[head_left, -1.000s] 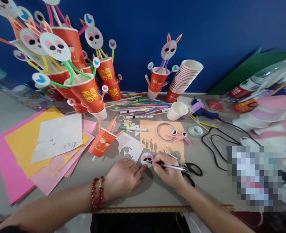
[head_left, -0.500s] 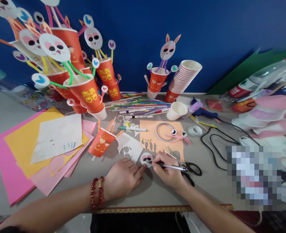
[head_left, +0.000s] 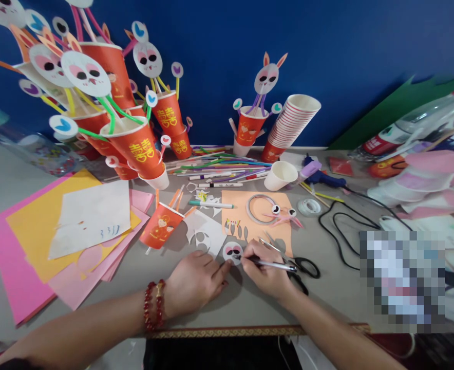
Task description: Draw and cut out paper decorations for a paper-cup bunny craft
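Note:
A small round white paper face [head_left: 232, 252] with pink patches and black eyes lies flat on the table. My left hand [head_left: 196, 280] rests on the table beside it, fingers stretched out, the index fingertip touching the disc's lower left edge. My right hand [head_left: 267, 272] is closed around a pen [head_left: 275, 265], whose tip meets the face below the eyes. Scissors [head_left: 306, 267] with black handles lie partly behind my right hand. An orange cup [head_left: 161, 226] with orange strips leans above my left hand, next to cut white paper [head_left: 207, 234].
Finished rabbit cups [head_left: 132, 146] stand at the left, another [head_left: 250, 126] at the back beside stacked cups [head_left: 292, 123]. Coloured sheets [head_left: 26, 246] lie left. A peach sheet [head_left: 258, 226], tape roll [head_left: 309, 207], glue gun [head_left: 323, 177] and black cable [head_left: 329, 231] lie right. Markers [head_left: 219, 185] are behind.
Almost nothing differs. Both hands keep their places, the pen tip still at the paper face; the view has shifted very slightly.

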Demonstrator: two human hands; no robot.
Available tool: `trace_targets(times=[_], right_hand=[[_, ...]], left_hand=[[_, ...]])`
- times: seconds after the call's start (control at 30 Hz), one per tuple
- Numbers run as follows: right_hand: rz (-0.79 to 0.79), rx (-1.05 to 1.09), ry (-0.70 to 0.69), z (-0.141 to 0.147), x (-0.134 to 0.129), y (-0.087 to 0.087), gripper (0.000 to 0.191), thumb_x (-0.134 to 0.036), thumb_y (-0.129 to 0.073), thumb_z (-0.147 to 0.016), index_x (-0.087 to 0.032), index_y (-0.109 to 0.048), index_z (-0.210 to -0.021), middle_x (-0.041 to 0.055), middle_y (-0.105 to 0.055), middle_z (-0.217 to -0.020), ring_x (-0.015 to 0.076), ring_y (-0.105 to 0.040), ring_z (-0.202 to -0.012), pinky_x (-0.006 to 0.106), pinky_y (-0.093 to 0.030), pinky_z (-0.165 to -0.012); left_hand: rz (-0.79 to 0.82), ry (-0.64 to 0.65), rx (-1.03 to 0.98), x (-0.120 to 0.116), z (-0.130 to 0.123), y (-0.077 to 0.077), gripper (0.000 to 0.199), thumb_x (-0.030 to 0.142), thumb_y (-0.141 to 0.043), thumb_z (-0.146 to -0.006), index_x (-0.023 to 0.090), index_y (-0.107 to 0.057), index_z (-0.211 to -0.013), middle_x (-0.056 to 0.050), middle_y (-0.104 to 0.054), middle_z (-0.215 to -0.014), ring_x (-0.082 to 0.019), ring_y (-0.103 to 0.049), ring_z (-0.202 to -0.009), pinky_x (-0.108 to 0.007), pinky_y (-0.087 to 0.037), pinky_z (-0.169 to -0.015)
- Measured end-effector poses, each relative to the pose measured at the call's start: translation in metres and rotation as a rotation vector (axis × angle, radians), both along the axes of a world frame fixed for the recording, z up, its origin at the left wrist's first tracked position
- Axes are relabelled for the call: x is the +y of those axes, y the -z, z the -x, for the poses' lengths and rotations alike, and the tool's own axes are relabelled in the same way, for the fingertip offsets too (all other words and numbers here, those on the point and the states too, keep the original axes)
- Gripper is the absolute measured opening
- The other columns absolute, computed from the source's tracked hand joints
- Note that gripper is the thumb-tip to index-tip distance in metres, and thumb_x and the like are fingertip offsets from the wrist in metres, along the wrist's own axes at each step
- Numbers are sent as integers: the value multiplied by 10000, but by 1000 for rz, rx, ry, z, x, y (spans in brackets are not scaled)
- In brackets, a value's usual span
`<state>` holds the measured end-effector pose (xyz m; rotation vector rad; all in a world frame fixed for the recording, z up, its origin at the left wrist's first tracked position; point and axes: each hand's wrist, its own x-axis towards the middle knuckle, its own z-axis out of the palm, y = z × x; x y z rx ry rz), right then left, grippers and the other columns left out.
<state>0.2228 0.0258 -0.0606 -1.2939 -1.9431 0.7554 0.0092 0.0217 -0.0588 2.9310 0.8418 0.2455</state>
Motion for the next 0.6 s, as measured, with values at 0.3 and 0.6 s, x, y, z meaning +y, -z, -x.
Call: trace_targets(times=[0.3,0.6], right_hand=[[-14,0,1,0,1,0,185,-133,-484,-787,-225,-468,-627,-34,-507,-551,132,-484,-518,249,-366,-533],[22,29,2,-1,-1,2,191,-120,-483,-785,-223,-450,-628,-39,-486,-557,130,-459,-529,257,-355,-545]], left_hand=[[2,8,-10,1,0,1,375,295,-517,-940,92,-496,-1255,-40,-634,-756,-220,-608,-697,-367,-453,-614],[-4,12,-26,1,1,1,371,294,-524,-937,84,-503,-1242,-36,-632,-750,-219,-608,-689,-372,-456,-599]])
